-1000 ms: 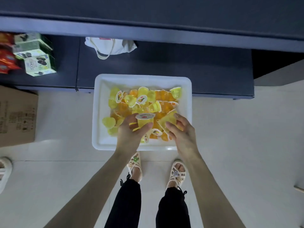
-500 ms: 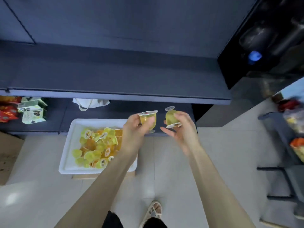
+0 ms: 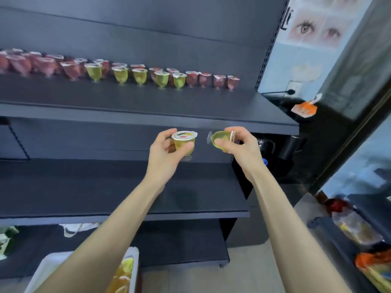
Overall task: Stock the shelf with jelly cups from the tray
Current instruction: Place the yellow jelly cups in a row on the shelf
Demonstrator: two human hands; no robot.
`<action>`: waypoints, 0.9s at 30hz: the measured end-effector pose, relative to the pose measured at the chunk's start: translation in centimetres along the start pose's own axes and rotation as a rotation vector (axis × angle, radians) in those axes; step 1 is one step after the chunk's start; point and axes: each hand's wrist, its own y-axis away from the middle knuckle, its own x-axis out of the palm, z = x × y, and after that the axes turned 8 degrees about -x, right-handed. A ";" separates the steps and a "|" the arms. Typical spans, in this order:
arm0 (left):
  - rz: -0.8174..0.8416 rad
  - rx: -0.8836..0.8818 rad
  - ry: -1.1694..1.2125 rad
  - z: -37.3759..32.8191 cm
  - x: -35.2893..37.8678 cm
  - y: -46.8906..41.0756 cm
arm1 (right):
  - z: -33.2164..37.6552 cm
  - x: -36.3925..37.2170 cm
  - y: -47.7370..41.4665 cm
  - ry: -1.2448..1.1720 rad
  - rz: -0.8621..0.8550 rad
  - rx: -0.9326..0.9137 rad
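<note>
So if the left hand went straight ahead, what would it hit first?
Probably the dark back wall under the upper shelf; the left hand has a free path there, though depth is unclear.

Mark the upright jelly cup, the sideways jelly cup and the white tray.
Upright jelly cup [image 3: 184, 135]: head view, on its printed lid.
Sideways jelly cup [image 3: 220, 136]: head view, on its yellow-green body.
White tray [image 3: 135, 271]: head view, on its right rim.
</note>
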 end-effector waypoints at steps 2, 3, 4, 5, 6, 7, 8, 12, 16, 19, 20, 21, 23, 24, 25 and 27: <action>0.010 0.063 -0.033 -1.6 1.1 -2.6 | 1.0 -0.7 -3.1 0.051 -0.005 -0.064; 0.014 0.099 -0.057 -2.3 1.5 -3.9 | 1.4 -0.9 -4.7 0.073 -0.009 -0.093; 0.015 0.133 -0.085 -2.9 2.0 -5.3 | 1.7 -1.1 -6.2 0.087 -0.018 -0.115; 0.016 0.165 -0.115 -3.6 2.4 -6.7 | 2.0 -1.2 -7.8 0.090 -0.030 -0.132; 0.014 0.193 -0.146 -4.3 2.7 -8.2 | 2.3 -1.3 -9.4 0.096 -0.038 -0.146; 0.009 0.217 -0.180 -4.9 3.0 -9.9 | 2.5 -1.4 -11.1 0.111 -0.037 -0.160; 0.002 0.237 -0.223 -5.4 3.3 -11.6 | 2.7 -1.4 -12.8 0.139 -0.029 -0.180; -0.015 0.330 -0.436 -6.7 4.4 -18.8 | 2.7 -1.2 -19.1 0.276 0.036 -0.292; -0.039 0.350 -0.614 -7.0 5.5 -24.0 | 1.1 -0.8 -23.8 0.432 0.082 -0.320; -0.055 0.371 -0.798 -6.8 6.5 -27.4 | -0.7 -0.5 -27.7 0.480 0.123 -0.324; -0.068 0.367 -0.837 -6.9 6.8 -28.3 | -1.1 -0.4 -28.9 0.503 0.138 -0.331; -0.083 0.360 -0.865 -6.8 7.1 -29.2 | -1.5 -0.3 -30.1 0.529 0.155 -0.336; -0.113 0.330 -0.895 -6.6 7.6 -30.6 | -2.5 -0.1 -32.0 0.583 0.197 -0.351; -0.118 0.311 -0.899 -6.5 8.0 -31.2 | -3.0 -0.1 -33.0 0.606 0.220 -0.361; -0.117 0.297 -0.902 -6.4 8.3 -31.7 | -3.4 0.0 -33.8 0.631 0.246 -0.372; -0.106 0.288 -0.939 -6.0 9.0 -32.7 | -4.2 0.2 -35.3 0.691 0.292 -0.400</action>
